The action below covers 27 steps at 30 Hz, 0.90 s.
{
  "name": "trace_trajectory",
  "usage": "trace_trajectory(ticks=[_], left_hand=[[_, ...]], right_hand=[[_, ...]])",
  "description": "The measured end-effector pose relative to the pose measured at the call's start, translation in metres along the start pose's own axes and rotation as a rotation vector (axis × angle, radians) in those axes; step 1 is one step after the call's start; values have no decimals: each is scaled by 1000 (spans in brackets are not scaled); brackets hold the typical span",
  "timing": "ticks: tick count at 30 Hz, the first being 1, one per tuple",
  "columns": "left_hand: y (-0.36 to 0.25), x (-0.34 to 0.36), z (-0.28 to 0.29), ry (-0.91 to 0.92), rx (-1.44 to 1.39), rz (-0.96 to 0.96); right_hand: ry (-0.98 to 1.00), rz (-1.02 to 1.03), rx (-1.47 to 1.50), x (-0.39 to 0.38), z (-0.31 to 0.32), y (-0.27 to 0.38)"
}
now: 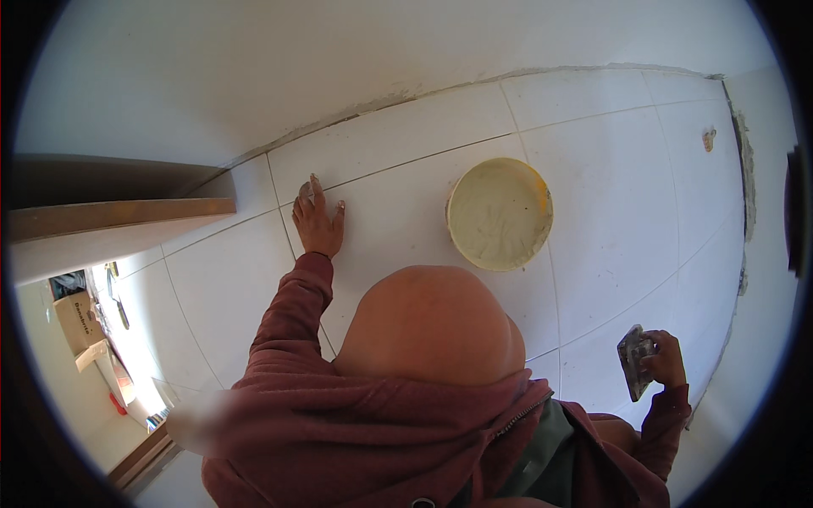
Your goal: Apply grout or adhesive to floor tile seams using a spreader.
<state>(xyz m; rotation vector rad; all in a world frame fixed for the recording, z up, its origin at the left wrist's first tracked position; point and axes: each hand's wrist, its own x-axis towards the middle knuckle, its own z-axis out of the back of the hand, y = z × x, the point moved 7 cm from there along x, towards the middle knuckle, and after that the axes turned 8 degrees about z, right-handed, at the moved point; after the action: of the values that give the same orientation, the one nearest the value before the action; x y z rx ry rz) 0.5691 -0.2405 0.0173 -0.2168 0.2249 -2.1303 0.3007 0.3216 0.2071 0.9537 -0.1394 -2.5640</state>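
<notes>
My left hand (319,224) reaches forward over the white floor tiles with its fingers spread. Its fingertips are at a joint between tiles, by a small greyish patch or piece that I cannot make out. My right hand (666,360), low on the right, grips a smeared grey hand float (633,364) with a rectangular plate, tilted on edge. Between the hands, ahead of my bare knee, stands a round yellowish bucket (450,222) containing pale, thick paste (498,213). Its surface looks streaked.
A wall (381,51) with a rough lower edge borders the tiles (610,178) ahead, and another wall closes the right side. At left, a brown-edged door (127,216) juts in. Beyond it lie a cardboard box (80,317) and clutter. A brownish scrap (709,140) is at far right.
</notes>
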Motion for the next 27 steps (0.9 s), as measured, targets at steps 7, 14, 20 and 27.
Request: trace_trajectory(ticks=[7,14,20,27], left_hand=[[0,8,-12,-8,-146,-22],[20,26,-8,174,384,134],[-28,14,27,358,584,110],[-198,-33,25,1212,-866,-177]], right_hand=[[35,-5,50,-4,0,10],[25,-33,109,-6,-6,-1],[50,16,30,-2,-7,2],[32,-27,25,-4,-1,8]])
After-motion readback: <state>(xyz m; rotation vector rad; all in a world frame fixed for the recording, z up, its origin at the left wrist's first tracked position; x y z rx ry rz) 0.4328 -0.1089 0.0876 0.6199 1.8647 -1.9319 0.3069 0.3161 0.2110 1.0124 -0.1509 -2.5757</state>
